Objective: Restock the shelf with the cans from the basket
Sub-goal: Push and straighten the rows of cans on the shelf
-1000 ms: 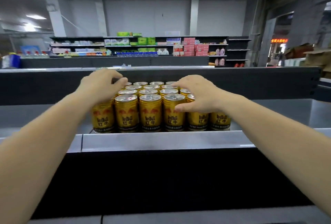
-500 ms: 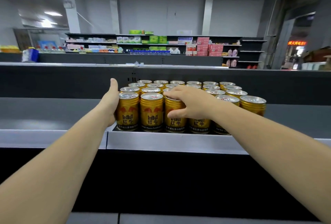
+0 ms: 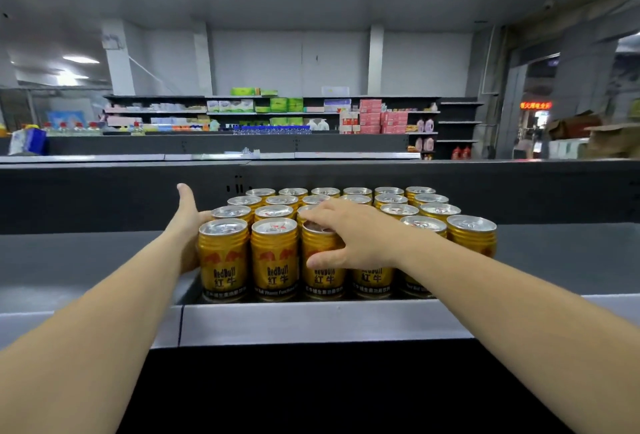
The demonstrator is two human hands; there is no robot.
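Right hand [image 3: 349, 234] grip wraps the upright front-row can [image 3: 322, 260] at frame centre; left hand [image 3: 188, 225] lies flat and open against the block's left side on the shelf [image 3: 311, 322].

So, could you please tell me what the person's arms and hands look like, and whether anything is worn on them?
Both forearms are bare along their whole visible length: no sleeves show. The left hand and right hand carry no gloves, and no watch, ring or wristband is visible.
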